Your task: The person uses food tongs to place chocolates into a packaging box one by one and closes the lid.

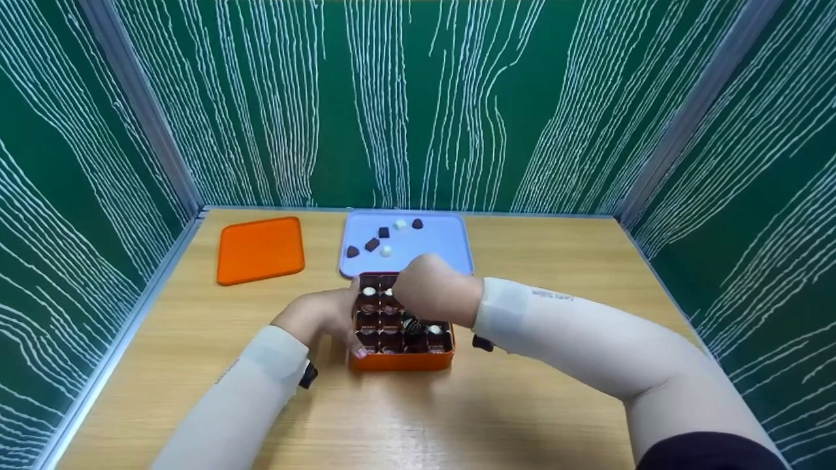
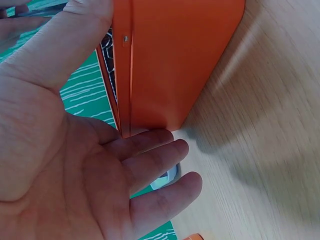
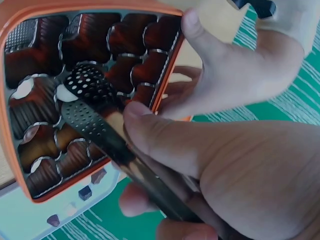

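Note:
An orange box (image 1: 401, 361) with a dark brown compartment insert stands on the table. My left hand (image 1: 330, 316) holds its left side, thumb at the near corner and fingers toward the far one; that orange side wall (image 2: 175, 60) fills the left wrist view. My right hand (image 1: 434, 290) is above the box and grips metal tongs (image 3: 132, 165) with perforated tips. A small white chocolate (image 3: 66, 94) lies between the tips, low over a compartment. Other white pieces sit in compartments, among them one white chocolate (image 1: 435, 330) near the right side. My right hand hides part of the box.
Behind the box lies a light blue tray (image 1: 437, 245) with several dark and white chocolates. An orange tray or lid (image 1: 261, 251) is at the back left. Green walls with white lines (image 1: 444, 104) enclose the wooden table (image 1: 542, 405) at the back and sides.

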A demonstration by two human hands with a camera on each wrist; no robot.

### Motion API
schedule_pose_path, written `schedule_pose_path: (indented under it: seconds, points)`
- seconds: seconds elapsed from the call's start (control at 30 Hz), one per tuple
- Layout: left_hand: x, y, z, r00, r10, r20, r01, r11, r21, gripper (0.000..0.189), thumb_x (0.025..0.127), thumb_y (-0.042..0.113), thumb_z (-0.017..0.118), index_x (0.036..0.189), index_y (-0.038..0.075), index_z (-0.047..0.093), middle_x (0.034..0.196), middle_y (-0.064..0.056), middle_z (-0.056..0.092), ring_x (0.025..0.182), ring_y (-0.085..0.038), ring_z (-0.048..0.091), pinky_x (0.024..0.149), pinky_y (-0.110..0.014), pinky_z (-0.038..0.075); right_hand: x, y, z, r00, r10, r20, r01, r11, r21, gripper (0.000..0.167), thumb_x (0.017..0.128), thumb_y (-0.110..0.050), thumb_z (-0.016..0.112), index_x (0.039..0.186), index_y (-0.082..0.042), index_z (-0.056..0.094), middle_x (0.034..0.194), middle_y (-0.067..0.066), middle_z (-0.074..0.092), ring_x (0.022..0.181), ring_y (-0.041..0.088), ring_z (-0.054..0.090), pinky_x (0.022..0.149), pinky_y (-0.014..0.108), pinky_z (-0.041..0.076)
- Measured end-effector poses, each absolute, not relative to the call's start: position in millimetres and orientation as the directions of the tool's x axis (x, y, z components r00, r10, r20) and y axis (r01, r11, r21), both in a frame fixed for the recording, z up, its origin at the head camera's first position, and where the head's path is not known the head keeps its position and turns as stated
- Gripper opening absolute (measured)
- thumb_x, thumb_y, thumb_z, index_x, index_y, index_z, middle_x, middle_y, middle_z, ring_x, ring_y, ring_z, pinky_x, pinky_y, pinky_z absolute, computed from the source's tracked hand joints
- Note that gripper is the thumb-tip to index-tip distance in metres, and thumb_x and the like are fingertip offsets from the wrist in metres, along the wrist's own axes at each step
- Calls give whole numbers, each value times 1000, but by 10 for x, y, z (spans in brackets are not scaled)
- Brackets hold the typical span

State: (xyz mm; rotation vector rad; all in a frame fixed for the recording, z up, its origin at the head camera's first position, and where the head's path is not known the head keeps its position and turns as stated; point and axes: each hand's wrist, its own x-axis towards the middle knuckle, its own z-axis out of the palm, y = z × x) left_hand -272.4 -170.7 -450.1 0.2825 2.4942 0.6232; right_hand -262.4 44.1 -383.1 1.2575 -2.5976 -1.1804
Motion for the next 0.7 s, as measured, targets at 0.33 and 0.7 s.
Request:
schedule_pose_path:
  seconds: [0.33,0.7]
  points:
    - [-2728,-1718,-4508,-828,322,-459,67,870,489,166,71,38,109,181,9,-11,187,-24,25,171,-44,35,143,-61,27,-2641,326,-3980,-696,-634,-337,-647,352,676,23,108,-35,74,95,-18,81,72,-4,73,56,11,57,59,27,65]
    - [-2739,-1728,-4555,-831,335,-444,79,861,503,168,71,38,110,181,10,-13,187,-24,24,172,-42,34,143,-58,27,-2829,470,-3520,-739,-550,-390,-674,615,410,52,99,-61,82,79,-17,65,67,-8,55,61,9,48,55,26,45]
